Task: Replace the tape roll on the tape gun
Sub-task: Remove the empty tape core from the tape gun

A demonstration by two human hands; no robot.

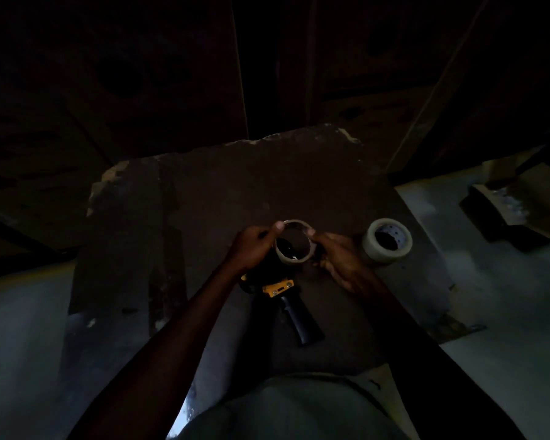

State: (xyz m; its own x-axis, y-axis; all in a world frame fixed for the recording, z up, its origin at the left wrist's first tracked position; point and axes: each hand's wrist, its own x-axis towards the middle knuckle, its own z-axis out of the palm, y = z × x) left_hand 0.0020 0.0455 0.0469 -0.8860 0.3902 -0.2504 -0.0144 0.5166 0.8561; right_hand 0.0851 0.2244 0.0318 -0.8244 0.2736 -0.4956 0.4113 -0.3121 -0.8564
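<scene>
A black and yellow tape gun [286, 293] lies on a dark worn board [223, 185], its handle pointing toward me. An empty cardboard tape core [294, 260] is held above the gun's head between both hands. My left hand [253, 249] pinches the core's left rim with thumb and fingers. My right hand [337, 257] grips its right rim. Whether the core still touches the gun's spindle is hidden by the hands. A full roll of pale tape [386, 246] stands on the board just right of my right hand.
The scene is very dim. The board rests on a grey floor [505, 360]. An open cardboard box [518, 204] sits at the far right. Large dark cardboard panels [140, 74] stand behind the board. My lap fills the lower middle.
</scene>
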